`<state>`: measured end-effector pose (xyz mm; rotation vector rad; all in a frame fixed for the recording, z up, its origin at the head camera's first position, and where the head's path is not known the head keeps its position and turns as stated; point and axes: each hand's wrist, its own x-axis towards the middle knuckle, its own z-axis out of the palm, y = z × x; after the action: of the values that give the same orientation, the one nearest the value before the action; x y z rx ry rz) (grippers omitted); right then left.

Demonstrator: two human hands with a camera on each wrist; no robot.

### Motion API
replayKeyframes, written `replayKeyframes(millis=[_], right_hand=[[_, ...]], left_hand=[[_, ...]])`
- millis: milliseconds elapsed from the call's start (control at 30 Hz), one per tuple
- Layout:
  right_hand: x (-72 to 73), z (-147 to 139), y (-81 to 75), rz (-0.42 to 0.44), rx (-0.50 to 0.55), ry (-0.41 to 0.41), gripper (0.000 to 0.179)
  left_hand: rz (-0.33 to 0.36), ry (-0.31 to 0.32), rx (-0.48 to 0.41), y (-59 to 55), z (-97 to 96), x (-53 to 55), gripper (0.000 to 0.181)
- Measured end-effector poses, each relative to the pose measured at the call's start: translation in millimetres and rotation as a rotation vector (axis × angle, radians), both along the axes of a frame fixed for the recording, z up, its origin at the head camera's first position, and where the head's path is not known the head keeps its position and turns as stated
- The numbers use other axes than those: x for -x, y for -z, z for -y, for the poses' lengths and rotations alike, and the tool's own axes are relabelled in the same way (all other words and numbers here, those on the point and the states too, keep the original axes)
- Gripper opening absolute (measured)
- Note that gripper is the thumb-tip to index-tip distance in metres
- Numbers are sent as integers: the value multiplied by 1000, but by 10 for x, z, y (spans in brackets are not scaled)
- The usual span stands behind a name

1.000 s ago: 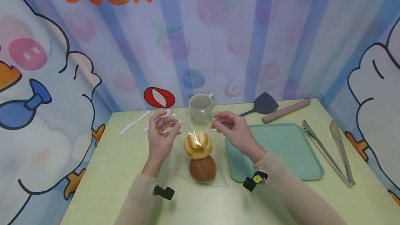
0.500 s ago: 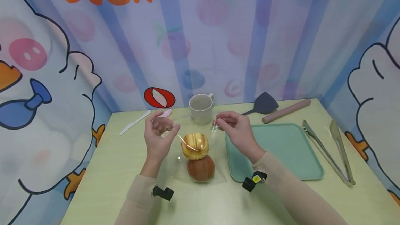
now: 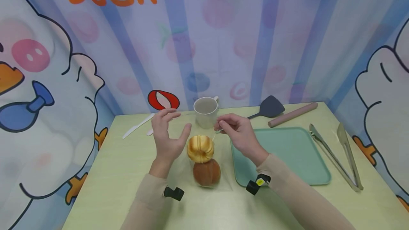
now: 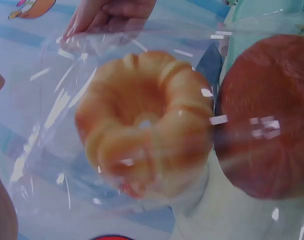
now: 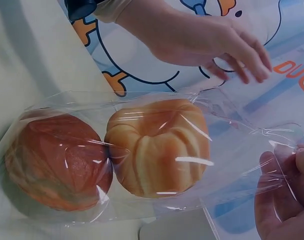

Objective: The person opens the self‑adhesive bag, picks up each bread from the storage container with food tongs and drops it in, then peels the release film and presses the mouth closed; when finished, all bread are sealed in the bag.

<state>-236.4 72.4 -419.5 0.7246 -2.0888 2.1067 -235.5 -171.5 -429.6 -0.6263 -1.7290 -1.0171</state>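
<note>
A clear plastic bag (image 5: 237,112) holds two breads in a line. The golden ridged bread (image 3: 200,149) lies nearer the bag's mouth, and a round brown bun (image 3: 206,172) is at the other end. My right hand (image 3: 238,132) pinches the bag's edge between thumb and fingers, plainly seen in the right wrist view. On the other side, my left hand (image 3: 169,134) is apart from the bag, its thumb and fingers spread with nothing between them. In the left wrist view, the ridged bread shows its central hollow through the shiny film.
A white mug (image 3: 206,111) stands behind the bag. To the right are a green tray (image 3: 287,152), metal tongs (image 3: 335,159), a dark spatula (image 3: 271,106) and a pinkish rolling pin (image 3: 293,115). At back left lies a white plastic knife (image 3: 137,126), beside a partly hidden pink utensil (image 3: 150,132).
My left hand has let go of the bag's left side and spread its fingers. The breads shifted slightly left, then back a little. My right hand keeps its pinch, nearly still.
</note>
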Motion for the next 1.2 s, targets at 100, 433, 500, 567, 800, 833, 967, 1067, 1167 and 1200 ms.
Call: replayKeyframes(millis=[100,433,500,567,800,833,967,1067,1167,1200], right_hand=[[4,1,1,0,-7,-7,20],[-13,-20,-10,-66,-96,5,25],[-22,-25,-9,-87,-121,1,26],[-35,-33,-13,-106,-147,1,26],[-54,-56,-6,-151,-189,29,26],[-53,-59,-7,-160,-194,35,26],[-62,-76,-15,-206,-230,55,26],[-76,-96,-8,-277,-283,84,26],[-76,-110,11,-372,-319,115,24],[-74,-113,18,-402,-325,123,24]], left_hand=[[-136,-60,139,-84,-149,-14,25],[-93,-108,438,-316,-545,-17,23],[-81,-117,445,-311,-568,-5,21],[-90,-121,450,-303,-584,1,20],[-122,-120,463,-309,-622,-6,18],[-119,-120,465,-313,-624,-2,16],[-86,-114,472,-334,-629,-3,13],[-69,-109,473,-343,-640,-8,11],[-82,-111,464,-350,-658,-5,7],[-86,-114,464,-352,-663,-2,6]])
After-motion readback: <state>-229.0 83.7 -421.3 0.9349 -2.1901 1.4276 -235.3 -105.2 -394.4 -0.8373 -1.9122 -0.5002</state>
